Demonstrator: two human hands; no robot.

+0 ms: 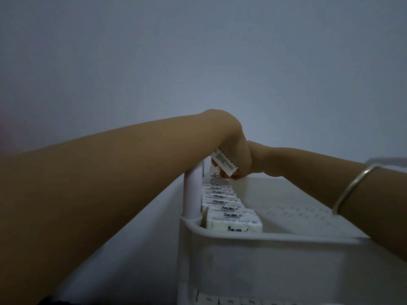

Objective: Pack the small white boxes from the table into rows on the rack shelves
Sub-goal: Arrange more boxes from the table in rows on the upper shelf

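Pinched in our left hand [239,146] is one small white box [224,162], up at the far end of the top shelf [264,237]. It's tilted, with its printed barcode label facing us. Our wrist is bent sharply down over it, and fingertips [231,175] show curled just under the box's lower edge. Right beside it, touching the left hand, sits our right hand [263,160]. We see only its back, bunched up, so we cannot tell from here whether it grasps anything. A silver bangle [352,186] rings that right forearm, which crosses above the shelf's right side.

Now look below the held box at that row of boxes [224,208]. It runs along the shelf's left wall from the near corner back toward our hands, box against box, black print on their tops. The held box hangs just above the far end of the row; whether it touches the row, the light is too dim to say. To the right of the row we see the perforated shelf floor [297,211]. A white post [193,190] rises at the near left corner. Along the bottom edge, more white boxes [229,301] line a lower shelf. Behind it all stands a plain grey wall [198,62].
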